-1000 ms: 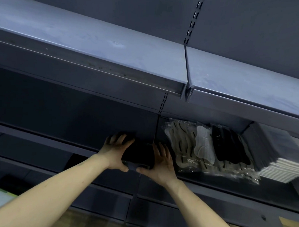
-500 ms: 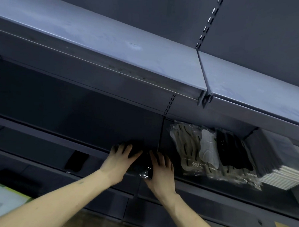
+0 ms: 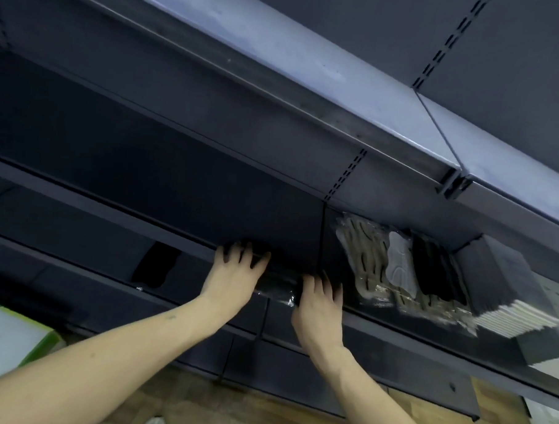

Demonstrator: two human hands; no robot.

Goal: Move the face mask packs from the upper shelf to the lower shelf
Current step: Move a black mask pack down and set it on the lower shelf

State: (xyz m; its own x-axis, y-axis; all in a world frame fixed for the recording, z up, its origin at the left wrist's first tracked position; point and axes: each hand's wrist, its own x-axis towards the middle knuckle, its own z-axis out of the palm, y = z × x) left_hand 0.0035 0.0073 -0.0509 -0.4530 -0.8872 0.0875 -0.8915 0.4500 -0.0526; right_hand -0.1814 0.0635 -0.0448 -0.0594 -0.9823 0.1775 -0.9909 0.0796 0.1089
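- Writing and brands: no print could be read on any pack, box or shelf edge; all of it was too small or too blurred.
- My left hand (image 3: 234, 274): fingers spread and nearly straight, laid flat over the left end of a black face mask pack (image 3: 276, 284) in clear wrap.
- My right hand (image 3: 317, 305): fingers likewise straight and slightly fanned, pressed against the right end of the same pack; neither hand curled round it.
- The pack itself: lay between my two palms at the front edge of the lower shelf (image 3: 394, 329), just left of the slotted upright (image 3: 345, 174).
- Shelving: dark metal unit; the upper shelf (image 3: 310, 62) showed a bare, dusty blue-grey top.
- Neighbouring stock: a row of wrapped mask packs (image 3: 397, 271), beige, white and black, stood on edge right of the upright, near my right hand but apart from it.
- Further right: a stack of dark flat boxes (image 3: 508, 286) with white edges, touching the row.
- One dark item (image 3: 155, 265) lay on a shelf left of my left hand; I cannot tell what it was.
- Floor: wood-pattern boards (image 3: 231, 411); a white and green carton (image 3: 10, 338) at lower left.
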